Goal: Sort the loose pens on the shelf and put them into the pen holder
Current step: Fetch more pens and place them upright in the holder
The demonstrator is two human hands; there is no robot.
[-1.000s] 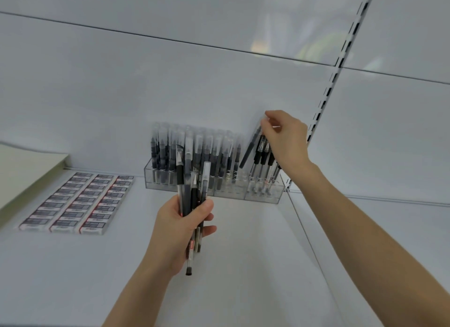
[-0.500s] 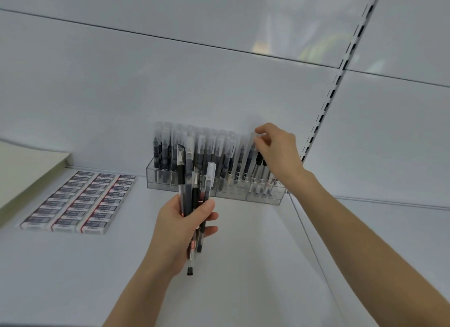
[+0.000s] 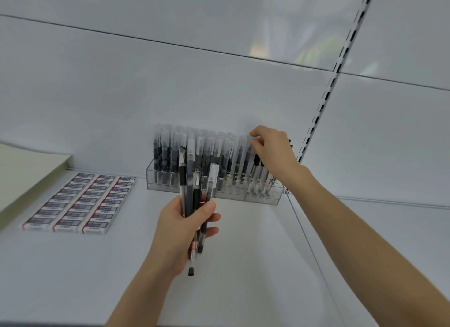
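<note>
A clear acrylic pen holder (image 3: 231, 198) stands at the back of the white shelf against the wall, filled with several upright black pens with frosted caps. My left hand (image 3: 180, 226) is in front of it and grips a bundle of loose pens (image 3: 188, 180), tips pointing up. My right hand (image 3: 275, 151) reaches over the right end of the holder, with its fingertips pinched on the top of a black pen (image 3: 256, 161) that stands almost upright among the others there. The hand hides the rightmost pens.
Rows of small boxed erasers (image 3: 78, 202) lie on the shelf to the left. A pale cream board (image 3: 22, 175) leans at the far left. A slotted metal upright (image 3: 316, 117) runs up the wall behind the right hand. A shelf seam (image 3: 308, 231) runs toward me.
My right hand has brought the tilted black pen down into the right end of the holder, where it now stands nearly upright. The left hand and its bundle have barely moved.
</note>
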